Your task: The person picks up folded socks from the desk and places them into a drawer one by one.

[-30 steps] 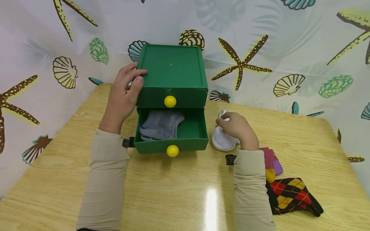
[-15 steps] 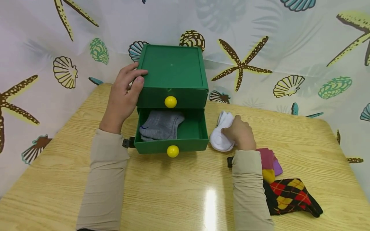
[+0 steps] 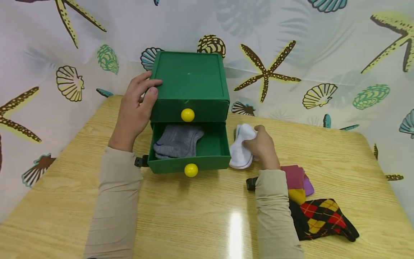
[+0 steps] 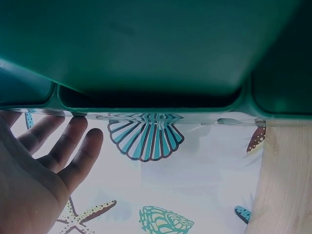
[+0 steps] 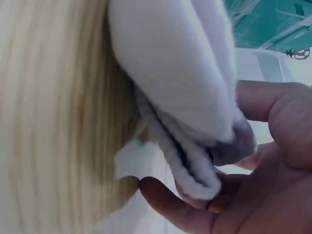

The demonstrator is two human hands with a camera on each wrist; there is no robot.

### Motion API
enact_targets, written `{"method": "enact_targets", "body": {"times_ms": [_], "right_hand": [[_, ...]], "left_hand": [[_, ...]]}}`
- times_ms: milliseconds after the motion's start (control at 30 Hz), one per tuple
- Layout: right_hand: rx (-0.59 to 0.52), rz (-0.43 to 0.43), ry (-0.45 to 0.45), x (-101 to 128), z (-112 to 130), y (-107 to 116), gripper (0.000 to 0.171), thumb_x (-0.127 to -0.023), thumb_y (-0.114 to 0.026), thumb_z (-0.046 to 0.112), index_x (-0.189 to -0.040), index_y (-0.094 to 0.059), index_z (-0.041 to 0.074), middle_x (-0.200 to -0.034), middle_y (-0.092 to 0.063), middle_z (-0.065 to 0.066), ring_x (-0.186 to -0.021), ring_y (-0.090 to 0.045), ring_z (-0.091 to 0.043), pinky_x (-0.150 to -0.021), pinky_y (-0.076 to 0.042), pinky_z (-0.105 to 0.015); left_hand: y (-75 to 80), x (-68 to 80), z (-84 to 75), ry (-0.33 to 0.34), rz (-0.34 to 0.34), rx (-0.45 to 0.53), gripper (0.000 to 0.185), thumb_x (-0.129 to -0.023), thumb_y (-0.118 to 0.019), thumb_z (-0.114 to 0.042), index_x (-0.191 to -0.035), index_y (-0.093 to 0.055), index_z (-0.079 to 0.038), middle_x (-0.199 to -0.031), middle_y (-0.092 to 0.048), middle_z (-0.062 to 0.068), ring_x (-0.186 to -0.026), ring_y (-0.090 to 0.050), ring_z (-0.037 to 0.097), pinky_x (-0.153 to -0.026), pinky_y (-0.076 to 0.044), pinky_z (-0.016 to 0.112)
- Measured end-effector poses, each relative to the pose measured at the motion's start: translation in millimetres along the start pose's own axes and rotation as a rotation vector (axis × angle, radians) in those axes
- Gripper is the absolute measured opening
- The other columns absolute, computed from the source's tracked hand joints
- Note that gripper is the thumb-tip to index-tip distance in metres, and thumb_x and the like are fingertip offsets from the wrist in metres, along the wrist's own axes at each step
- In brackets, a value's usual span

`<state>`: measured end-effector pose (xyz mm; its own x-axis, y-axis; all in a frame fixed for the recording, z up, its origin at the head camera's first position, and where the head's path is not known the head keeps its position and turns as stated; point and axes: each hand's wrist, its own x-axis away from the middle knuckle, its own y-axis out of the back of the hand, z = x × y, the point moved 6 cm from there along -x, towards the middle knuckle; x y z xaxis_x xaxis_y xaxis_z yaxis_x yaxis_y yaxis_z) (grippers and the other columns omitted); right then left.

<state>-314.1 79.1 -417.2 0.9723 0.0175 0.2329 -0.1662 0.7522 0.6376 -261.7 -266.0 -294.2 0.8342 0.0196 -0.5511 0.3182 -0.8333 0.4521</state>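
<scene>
While two drawers are counted in the green drawer box point(image 3: 191, 81), only the lower drawer point(image 3: 210, 153) is pulled out, and one grey sock pair point(image 3: 178, 140) is seen lying in its left part. Two yellow knobs point(image 3: 188, 115) are shown, one on each drawer front. One white sock point(image 3: 240, 147) is held on the table point(image 3: 194, 216) just beside the open drawer's right wall, and its folded edge is pinched in the grip of the right hand point(image 3: 262, 148), fingers curled round it as the right wrist view shows. The left hand point(image 3: 136, 108) is laid against the box's upper left corner, thumb on the top edge and fingers spread nearly straight along the side, nothing being clutched. Near the right sleeve, one argyle sock point(image 3: 323, 219) and one folded sock point(image 3: 295, 183) in maroon, yellow and purple are partly hidden by the forearm, so that their full shape cannot be made out
</scene>
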Motion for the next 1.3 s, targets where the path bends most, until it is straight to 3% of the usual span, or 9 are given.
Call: {"method": "enact_targets", "body": {"times_ms": [233,400,500,633,733,867,1033,1300], "right_hand": [[-0.116,-0.132,0.128,3.7,17.5,6.8,0.049,-0.092,-0.066,0.007,-0.139,-0.054,0.005,-0.135,-0.057,-0.023,-0.118,-0.056,-0.036,-0.096,-0.049,-0.049],[-0.238,-0.284,0.252,19.5,31.3,37.7,0.044,-0.091,-0.064,0.007,-0.135,-0.061,0.007,-0.117,-0.061,-0.021,-0.096,-0.059,-0.029,-0.080,-0.052,-0.041],[-0.365,-0.299,0.306,33.5,40.0,55.7,0.042,-0.092,-0.064,0.005,-0.134,-0.063,0.008,-0.104,-0.057,-0.017,-0.086,-0.057,-0.025,-0.070,-0.053,-0.033],[-0.593,-0.218,0.374,51.5,57.7,64.6,0.037,-0.093,-0.065,0.003,-0.130,-0.066,0.008,-0.101,-0.058,-0.015,-0.089,-0.058,-0.024,-0.072,-0.054,-0.029],[-0.672,-0.128,0.379,59.3,68.2,62.2,0.034,-0.094,-0.063,0.002,-0.128,-0.067,0.005,-0.108,-0.060,-0.014,-0.094,-0.059,-0.024,-0.077,-0.053,-0.030],[-0.595,0.002,0.324,65.0,68.3,61.1,0.034,-0.095,-0.060,0.003,-0.129,-0.064,0.001,-0.111,-0.060,-0.016,-0.086,-0.062,-0.020,-0.073,-0.055,-0.028],[-0.512,0.154,0.330,71.3,63.8,66.4,0.029,-0.096,-0.059,0.004,-0.123,-0.067,0.003,-0.108,-0.062,-0.020,-0.073,-0.065,-0.019,-0.066,-0.056,-0.027],[-0.526,0.268,0.289,75.7,62.6,64.4,0.029,-0.095,-0.058,0.004,-0.123,-0.065,-0.001,-0.112,-0.062,-0.017,-0.076,-0.065,-0.019,-0.068,-0.056,-0.027]], "left_hand": [[1.7,0.4,1.8,-0.002,-0.005,-0.004,0.052,-0.106,-0.045,-0.045,-0.137,-0.063,-0.008,-0.159,-0.036,0.003,-0.141,-0.038,0.025,-0.103,-0.038,0.060],[-0.2,-1.2,0.6,-0.011,0.007,-0.003,0.051,-0.106,-0.046,-0.045,-0.138,-0.063,-0.009,-0.159,-0.035,0.003,-0.140,-0.039,0.026,-0.102,-0.038,0.060],[-0.7,-2.2,-0.4,-0.010,0.011,-0.003,0.050,-0.106,-0.046,-0.044,-0.138,-0.063,-0.009,-0.159,-0.035,0.003,-0.140,-0.039,0.026,-0.102,-0.038,0.059],[0.0,-1.7,-1.1,-0.004,0.011,-0.006,0.050,-0.106,-0.046,-0.044,-0.138,-0.062,-0.009,-0.159,-0.035,0.002,-0.141,-0.038,0.027,-0.104,-0.037,0.060],[0.6,-0.4,0.0,0.003,0.008,-0.008,0.051,-0.106,-0.045,-0.044,-0.138,-0.062,-0.009,-0.160,-0.034,0.003,-0.142,-0.038,0.027,-0.104,-0.037,0.060],[-0.3,0.9,1.6,0.007,0.011,-0.005,0.052,-0.106,-0.045,-0.045,-0.139,-0.062,-0.009,-0.160,-0.034,0.005,-0.142,-0.038,0.027,-0.104,-0.037,0.061],[-0.3,-0.3,1.4,0.001,0.007,-0.008,0.052,-0.105,-0.045,-0.046,-0.138,-0.062,-0.009,-0.159,-0.034,0.004,-0.142,-0.037,0.026,-0.103,-0.037,0.061],[0.3,-0.9,2.4,0.005,0.000,-0.003,0.052,-0.105,-0.045,-0.046,-0.138,-0.063,-0.009,-0.159,-0.035,0.003,-0.142,-0.037,0.024,-0.103,-0.037,0.061]]}}
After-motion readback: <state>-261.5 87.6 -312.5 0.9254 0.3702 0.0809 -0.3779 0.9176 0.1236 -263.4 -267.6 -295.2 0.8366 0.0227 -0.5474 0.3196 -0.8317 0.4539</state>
